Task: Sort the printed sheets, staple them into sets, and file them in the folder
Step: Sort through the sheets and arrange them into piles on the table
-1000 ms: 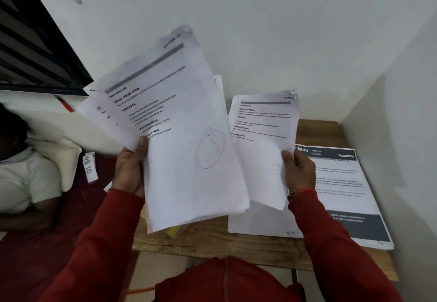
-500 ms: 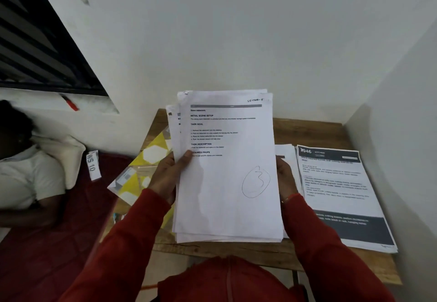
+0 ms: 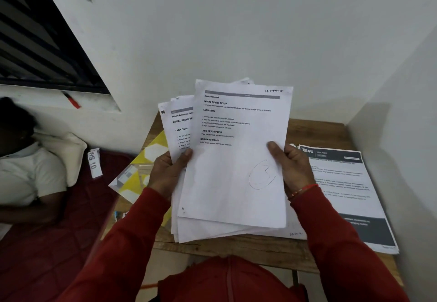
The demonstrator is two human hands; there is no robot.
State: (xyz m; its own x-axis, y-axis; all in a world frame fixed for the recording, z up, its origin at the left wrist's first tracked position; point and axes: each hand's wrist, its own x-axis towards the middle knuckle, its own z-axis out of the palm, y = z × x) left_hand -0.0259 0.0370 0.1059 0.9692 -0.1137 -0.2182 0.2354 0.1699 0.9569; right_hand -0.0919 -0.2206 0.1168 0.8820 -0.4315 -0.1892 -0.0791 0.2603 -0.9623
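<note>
I hold a stack of printed sheets [image 3: 227,183] above the wooden table [image 3: 248,247]. My left hand [image 3: 168,171] grips the stack's left edge, thumb on the front. My right hand [image 3: 293,169] pinches the right edge of the top sheet [image 3: 236,122], headed "Store tablecloth" with a circled pen mark low on the page. That top sheet is slid right, baring the left strip of the sheet behind it [image 3: 182,126]. A yellow and white folder [image 3: 142,171] lies on the table's left side, partly under the stack. No stapler shows.
A large printed sheet with dark bands [image 3: 343,195] lies on the table's right side, against the white side wall. A person in a white shirt [image 3: 26,169] lies on a red mattress at the left, near a tag reading "WS 10" [image 3: 94,163]. A dark window [image 3: 35,41] is upper left.
A second ago my hands held two batches apart; they came together into one stack. Since half a second ago, my right hand has taken the top sheet's right edge and fanned it rightwards.
</note>
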